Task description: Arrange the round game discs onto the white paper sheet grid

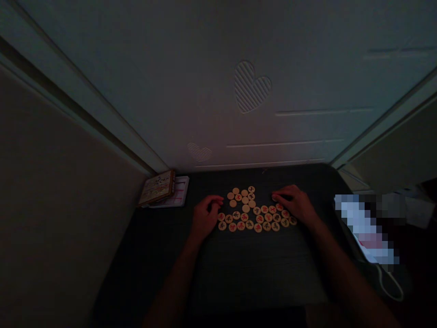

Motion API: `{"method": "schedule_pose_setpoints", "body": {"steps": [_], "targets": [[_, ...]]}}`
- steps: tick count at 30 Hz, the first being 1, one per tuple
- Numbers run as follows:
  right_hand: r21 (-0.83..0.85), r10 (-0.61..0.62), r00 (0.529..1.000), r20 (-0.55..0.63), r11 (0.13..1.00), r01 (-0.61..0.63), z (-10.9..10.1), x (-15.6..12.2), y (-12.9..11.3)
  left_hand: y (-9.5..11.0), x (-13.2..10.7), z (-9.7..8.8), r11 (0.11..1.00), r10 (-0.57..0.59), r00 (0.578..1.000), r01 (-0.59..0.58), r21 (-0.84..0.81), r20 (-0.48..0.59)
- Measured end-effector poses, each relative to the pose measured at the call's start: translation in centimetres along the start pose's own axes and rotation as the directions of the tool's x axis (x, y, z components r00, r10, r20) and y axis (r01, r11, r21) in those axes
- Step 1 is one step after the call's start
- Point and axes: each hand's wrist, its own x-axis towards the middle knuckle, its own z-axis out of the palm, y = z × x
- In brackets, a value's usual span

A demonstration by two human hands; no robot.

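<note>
Round wooden Chinese chess pieces [241, 225] with red or black characters lie in uneven rows on a dark table. Behind them sits a looser group of blank-looking pieces [246, 208], with a few showing characters. At the left end of the rows rests my left hand [206, 213], its fingers curved and apart, with no piece visible in it. My right hand [294, 201] is behind the right end of the rows, thumb and fingers pinched on a Chinese chess piece [274, 196] that is partly hidden.
A wooden box [157, 187] with writing on it leans on a white tray [180, 191] at the back left. Beyond the dark table [252, 273] stands a pale panel [211, 105] with heart reliefs. A blurred bright device [367, 232] with a white cable lies at the right.
</note>
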Motion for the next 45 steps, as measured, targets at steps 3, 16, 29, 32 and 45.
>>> {"method": "schedule_pose_setpoints", "body": {"steps": [3, 16, 29, 32, 45], "targets": [[-0.010, 0.003, 1.000, 0.003, 1.000, -0.003, 0.1, 0.0, 0.0, 0.0, 0.0, 0.0, 1.000, -0.006, 1.000, 0.006, -0.002, 0.003], [0.054, 0.077, 0.997, -0.030, 0.996, -0.076, 0.1, -0.3, 0.1, 0.9, 0.1, -0.1, 1.000, -0.001, 1.000, 0.001, -0.002, 0.001], [0.033, -0.029, 0.997, 0.072, 0.999, 0.027, -0.4, -0.1, -0.5, 0.8, 0.1, -0.1, 1.000, -0.022, 1.000, 0.022, -0.015, 0.001], [0.005, -0.034, 0.996, 0.080, 0.999, 0.034, -0.3, -0.1, -0.7, 1.0, 0.1, -0.1, 1.000, -0.026, 1.000, 0.026, -0.009, 0.000], [0.112, 0.118, 0.993, -0.021, 0.987, -0.115, -0.2, -0.4, -0.6, 0.6, 0.1, -0.1, 1.000, -0.018, 1.000, 0.018, 0.003, 0.010]]}}
